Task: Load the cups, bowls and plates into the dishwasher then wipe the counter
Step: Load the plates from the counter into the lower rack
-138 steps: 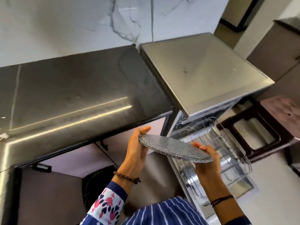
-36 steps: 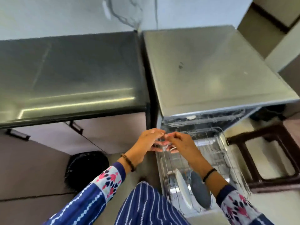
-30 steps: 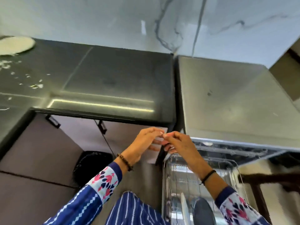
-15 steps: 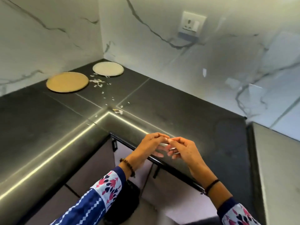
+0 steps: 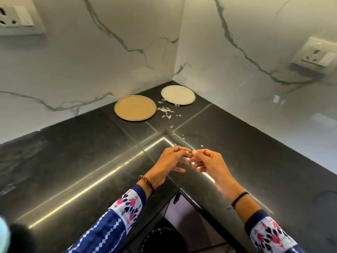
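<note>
Two plates lie flat in the far corner of the black counter [image 5: 73,152]: a tan plate [image 5: 135,110] and, to its right, a smaller white plate [image 5: 178,94]. White crumbs [image 5: 165,110] are scattered between the plates and trail toward me. My left hand [image 5: 169,161] and my right hand [image 5: 209,165] meet fingertip to fingertip above the counter's inner corner. Their fingers are curled and pinch a small pale scrap [image 5: 189,156] between them. The dishwasher is out of view.
Marble walls close the corner on both sides, with a socket [image 5: 317,55] on the right wall and another socket [image 5: 12,15] at the upper left. Below the counter edge sit cabinet fronts and a black bin [image 5: 164,240].
The speckled plate I held earlier stands in the dishwasher rack. My view has swung left from the dishwasher to the counter corner, with both hands still joined at the fingertips.
</note>
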`<move>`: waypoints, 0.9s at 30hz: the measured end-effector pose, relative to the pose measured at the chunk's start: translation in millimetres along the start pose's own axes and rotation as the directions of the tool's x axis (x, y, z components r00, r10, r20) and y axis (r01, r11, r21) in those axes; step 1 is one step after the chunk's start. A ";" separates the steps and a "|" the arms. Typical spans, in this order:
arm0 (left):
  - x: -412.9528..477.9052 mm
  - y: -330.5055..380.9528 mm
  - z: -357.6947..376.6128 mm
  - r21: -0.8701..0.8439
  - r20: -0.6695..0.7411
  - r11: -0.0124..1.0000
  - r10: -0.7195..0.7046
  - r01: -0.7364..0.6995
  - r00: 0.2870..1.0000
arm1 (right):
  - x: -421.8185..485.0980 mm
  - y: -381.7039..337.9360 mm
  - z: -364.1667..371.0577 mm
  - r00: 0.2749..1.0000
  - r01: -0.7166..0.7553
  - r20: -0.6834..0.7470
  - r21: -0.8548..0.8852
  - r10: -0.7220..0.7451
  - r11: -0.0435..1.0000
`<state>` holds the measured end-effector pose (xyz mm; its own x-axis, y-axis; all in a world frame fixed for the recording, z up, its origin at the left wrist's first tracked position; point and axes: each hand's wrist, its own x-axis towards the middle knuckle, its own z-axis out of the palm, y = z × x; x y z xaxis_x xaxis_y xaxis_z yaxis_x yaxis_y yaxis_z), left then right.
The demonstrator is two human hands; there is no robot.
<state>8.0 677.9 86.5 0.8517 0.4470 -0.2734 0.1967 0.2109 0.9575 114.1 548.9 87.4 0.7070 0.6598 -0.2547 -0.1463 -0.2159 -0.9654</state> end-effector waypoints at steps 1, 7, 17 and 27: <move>5.7 1.2 -11.4 -0.005 -0.027 1.000 -0.002 0.002 1.000 | 12.6 -2.7 7.3 1.000 -0.001 0.022 -0.002 0.001 1.000; 47.1 11.0 -76.9 0.011 -0.224 1.000 -0.014 0.017 0.974 | 90.5 -19.1 47.9 0.996 -0.011 0.091 -0.070 0.017 0.998; 147.6 -4.7 -180.7 0.041 -0.609 0.993 -0.062 0.109 0.791 | 211.3 -29.4 100.4 0.990 -0.047 0.124 -0.193 0.071 0.980; 219.1 -20.3 -257.4 0.044 -0.804 0.967 -0.116 0.253 0.583 | 303.8 -14.1 146.5 0.997 -0.072 0.008 -0.396 0.082 0.915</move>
<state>65.6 995.3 -16.5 0.0836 0.9353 -0.3439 0.4268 0.2783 0.8605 229.6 857.9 15.4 0.6872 0.6455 -0.3333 0.0894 -0.5304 -0.8430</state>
